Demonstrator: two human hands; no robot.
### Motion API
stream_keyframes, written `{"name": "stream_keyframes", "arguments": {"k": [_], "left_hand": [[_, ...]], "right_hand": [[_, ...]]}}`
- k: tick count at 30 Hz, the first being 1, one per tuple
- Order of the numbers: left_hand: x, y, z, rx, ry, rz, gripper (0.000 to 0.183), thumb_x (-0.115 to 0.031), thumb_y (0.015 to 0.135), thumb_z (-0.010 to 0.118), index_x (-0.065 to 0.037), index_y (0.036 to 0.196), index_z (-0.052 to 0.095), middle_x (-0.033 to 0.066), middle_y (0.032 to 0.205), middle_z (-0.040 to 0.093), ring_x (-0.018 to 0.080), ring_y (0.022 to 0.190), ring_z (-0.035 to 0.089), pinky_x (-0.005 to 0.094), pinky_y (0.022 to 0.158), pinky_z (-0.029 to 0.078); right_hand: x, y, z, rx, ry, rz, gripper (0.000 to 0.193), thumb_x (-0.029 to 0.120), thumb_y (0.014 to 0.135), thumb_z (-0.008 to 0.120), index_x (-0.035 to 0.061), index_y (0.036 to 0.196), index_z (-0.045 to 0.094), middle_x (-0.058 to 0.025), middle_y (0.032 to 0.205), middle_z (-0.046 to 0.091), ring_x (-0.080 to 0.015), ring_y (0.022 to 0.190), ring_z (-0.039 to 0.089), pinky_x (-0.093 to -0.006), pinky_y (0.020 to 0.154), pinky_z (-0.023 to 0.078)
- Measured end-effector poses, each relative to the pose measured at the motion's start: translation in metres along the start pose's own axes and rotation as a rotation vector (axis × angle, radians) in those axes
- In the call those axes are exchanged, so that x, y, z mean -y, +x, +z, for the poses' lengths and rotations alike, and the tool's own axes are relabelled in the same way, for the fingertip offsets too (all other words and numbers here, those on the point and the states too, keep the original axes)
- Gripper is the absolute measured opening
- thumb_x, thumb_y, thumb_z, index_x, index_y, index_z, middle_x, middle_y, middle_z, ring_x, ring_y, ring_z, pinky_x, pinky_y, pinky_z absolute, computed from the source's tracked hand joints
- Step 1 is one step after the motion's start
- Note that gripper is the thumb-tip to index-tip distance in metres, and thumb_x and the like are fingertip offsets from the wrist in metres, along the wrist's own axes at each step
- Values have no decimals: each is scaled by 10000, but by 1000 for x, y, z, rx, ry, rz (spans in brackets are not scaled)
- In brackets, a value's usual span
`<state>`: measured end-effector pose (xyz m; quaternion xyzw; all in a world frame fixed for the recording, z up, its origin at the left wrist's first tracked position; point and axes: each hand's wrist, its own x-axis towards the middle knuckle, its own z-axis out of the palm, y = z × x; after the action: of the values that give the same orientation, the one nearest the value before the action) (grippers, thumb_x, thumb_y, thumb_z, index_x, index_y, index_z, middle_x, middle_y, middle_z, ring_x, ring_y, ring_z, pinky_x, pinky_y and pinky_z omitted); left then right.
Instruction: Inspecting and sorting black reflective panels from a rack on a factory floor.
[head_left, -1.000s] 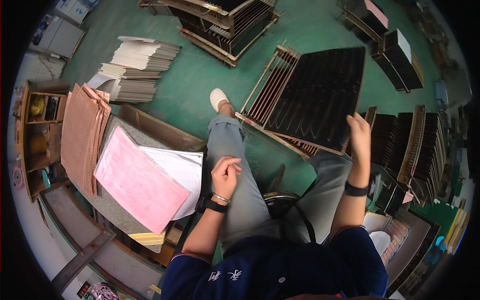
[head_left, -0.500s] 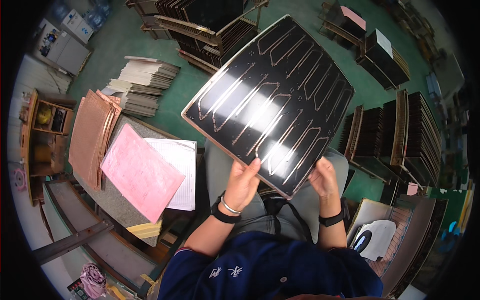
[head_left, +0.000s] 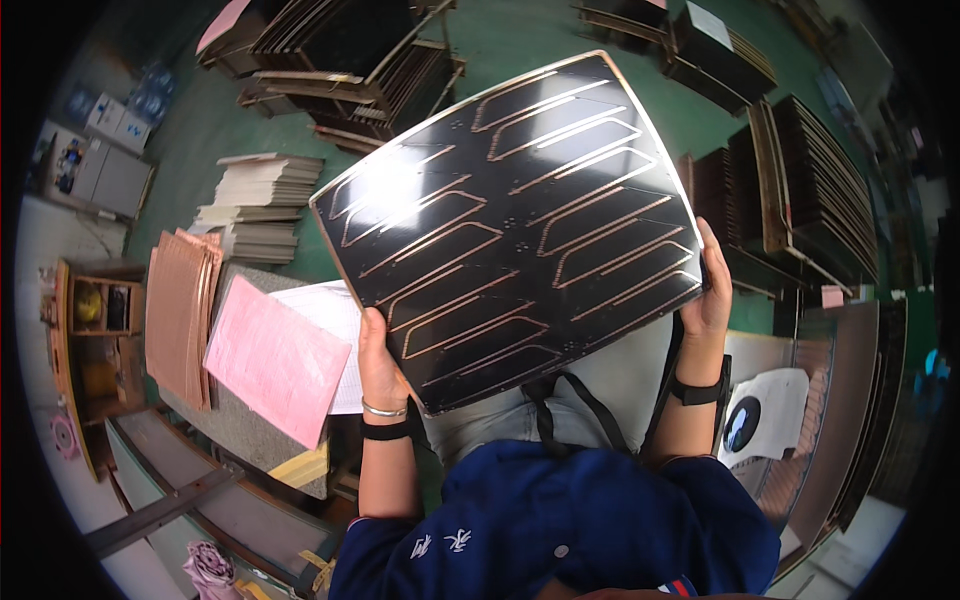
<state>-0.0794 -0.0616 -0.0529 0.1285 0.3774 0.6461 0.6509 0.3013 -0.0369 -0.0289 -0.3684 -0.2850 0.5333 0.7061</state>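
Note:
A large black circuit board panel point(head_left: 520, 235) with copper-coloured line patterns is held up in front of my body, its glossy face tilted toward me. My left hand point(head_left: 382, 368) grips its left edge near the lower corner, thumb along the rim. At the right edge, my right hand point(head_left: 710, 285) is closed round the lower corner, with some fingers hidden behind the panel. Bright glare covers the panel's upper left part.
To the left, a pink sheet point(head_left: 280, 362) and white printed paper point(head_left: 346, 385) lie on a grey table point(head_left: 245, 430), beside upright copper-coloured boards point(head_left: 178, 320). Pale stacked sheets point(head_left: 262, 190) stand beyond. Racks of dark panels point(head_left: 825, 200) stand right, another rack point(head_left: 345, 95) ahead.
The panel has turned clockwise and sits more squarely before me. My left hand has shifted left to its left edge, and my right hand has moved up and right to its right edge.

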Motion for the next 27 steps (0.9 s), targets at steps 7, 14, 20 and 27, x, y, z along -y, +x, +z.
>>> {"name": "stream_keyframes", "arguments": {"k": [7, 14, 20, 27], "left_hand": [[0, -1, -9, 43, 10, -7, 384, -283, 978, 406, -53, 1285, 421, 113, 1193, 550, 231, 1020, 583, 360, 847, 520], [-5, -4, -14, 50, 61, 19, 406, -290, 967, 434, -31, 1279, 420, 109, 1178, 558, 225, 1023, 579, 360, 860, 510], [-14, -8, -15, 91, 261, 159, 429, -293, 952, 476, -32, 1289, 425, 87, 1196, 552, 176, 1020, 566, 291, 858, 480], [-12, -1, -24, 127, 451, 496, 205, -187, 962, 461, -54, 1116, 490, 80, 1154, 548, 168, 1066, 512, 326, 964, 386]], "right_hand": [[12, -11, 3, 30, 21, 4, 482, 147, 900, 506, -82, 1306, 386, -233, 1240, 523, -249, 1081, 573, -325, 927, 454], [19, -11, -3, 73, -11, 52, 508, 188, 916, 494, -67, 1332, 352, -243, 1165, 567, -234, 991, 613, -303, 855, 490], [26, -8, 2, 152, -169, 135, 474, 274, 931, 514, -58, 1261, 439, -147, 1097, 606, -174, 954, 606, -272, 834, 485], [14, 5, -19, 184, -393, -66, 348, 135, 890, 587, 21, 1196, 466, -75, 1148, 557, -159, 1090, 514, -301, 985, 368]]}}
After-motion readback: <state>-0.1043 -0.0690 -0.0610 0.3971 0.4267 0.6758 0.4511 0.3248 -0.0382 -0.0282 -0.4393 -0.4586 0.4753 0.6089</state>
